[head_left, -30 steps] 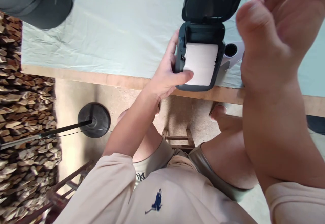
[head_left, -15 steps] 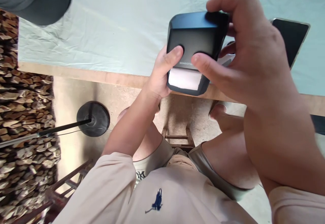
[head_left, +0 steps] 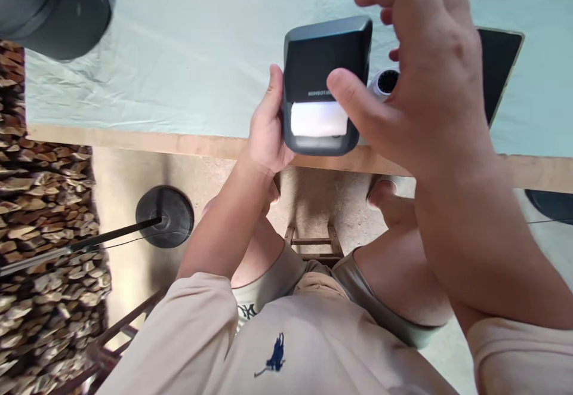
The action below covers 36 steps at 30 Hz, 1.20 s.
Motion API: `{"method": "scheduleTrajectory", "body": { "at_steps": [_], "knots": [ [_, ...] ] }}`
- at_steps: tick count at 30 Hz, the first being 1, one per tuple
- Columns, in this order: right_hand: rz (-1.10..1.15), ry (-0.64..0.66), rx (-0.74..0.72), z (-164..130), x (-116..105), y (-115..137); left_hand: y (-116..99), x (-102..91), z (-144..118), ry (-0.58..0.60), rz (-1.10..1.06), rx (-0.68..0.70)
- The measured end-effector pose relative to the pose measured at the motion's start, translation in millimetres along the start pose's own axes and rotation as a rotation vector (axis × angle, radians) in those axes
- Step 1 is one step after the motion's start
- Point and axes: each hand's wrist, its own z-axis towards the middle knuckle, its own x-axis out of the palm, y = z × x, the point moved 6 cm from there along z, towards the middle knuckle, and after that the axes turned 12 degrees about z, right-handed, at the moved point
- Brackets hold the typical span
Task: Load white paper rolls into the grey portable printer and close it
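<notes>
A small dark grey label printer [head_left: 326, 55] with its lid down is held just above the table's near edge. White paper [head_left: 317, 119] shows in its front slot. My left hand [head_left: 264, 132] grips the printer's left side, thumb up along the edge. My right hand [head_left: 430, 85] hovers over the right side, its thumb tip resting on the lid just above the paper and its fingers spread and lifted off. A white roll with a dark core [head_left: 385, 82] lies right behind the printer, partly hidden by my right hand.
A pale green cloth [head_left: 179, 55] covers the table, whose wooden edge [head_left: 134, 138] runs across. A dark phone [head_left: 499, 61] lies at the right. A dark rounded object [head_left: 54, 7] sits top left. Below are a stand's round black base [head_left: 165, 216], stacked firewood [head_left: 45, 204] and my knees.
The printer's lid, open a second ago with the paper roll showing, is now shut. My right hand pressed it down and has lifted its fingers; the printer shifted slightly left.
</notes>
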Motion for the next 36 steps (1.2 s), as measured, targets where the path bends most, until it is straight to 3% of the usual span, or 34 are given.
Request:
{"method": "scheduleTrajectory", "body": {
  "at_steps": [4, 10, 12, 15, 18, 21, 27, 31, 34, 36],
  "knots": [
    [0.033, 0.067, -0.019, -1, -1, -4, 6, -9.3, 6, -0.087, 0.041, 0.005],
    [0.005, 0.13, -0.041, -3, -4, -4, 3, -12.0, 6, -0.089, 0.031, 0.096],
    [-0.004, 0.074, -0.059, -4, -9, -3, 5, -14.6, 7, -0.093, 0.051, 0.036],
    [-0.055, -0.11, -0.114, -6, -21, 2, 7, -17.5, 6, -0.083, 0.088, -0.057],
    [0.055, -0.182, -0.141, -7, -26, 7, 7, -13.8, 4, -0.047, 0.1, -0.116],
    [0.141, -0.15, -0.134, -6, -23, 6, 5, -4.3, 2, 0.005, 0.098, -0.114],
    [-0.174, 0.0, 0.016, -3, -5, -8, 3, 8.4, -1, 0.066, 0.111, -0.038],
    [-0.429, 0.142, 0.194, -1, 4, -19, 3, 8.2, -3, -0.014, 0.1, -0.06],
    [-0.4, 0.142, 0.19, -2, 0, -12, 3, 6.2, -4, -0.073, 0.032, -0.083],
    [-0.259, 0.113, 0.126, -5, -6, -4, 3, 7.3, -3, -0.019, 0.019, -0.07]
  ]
}}
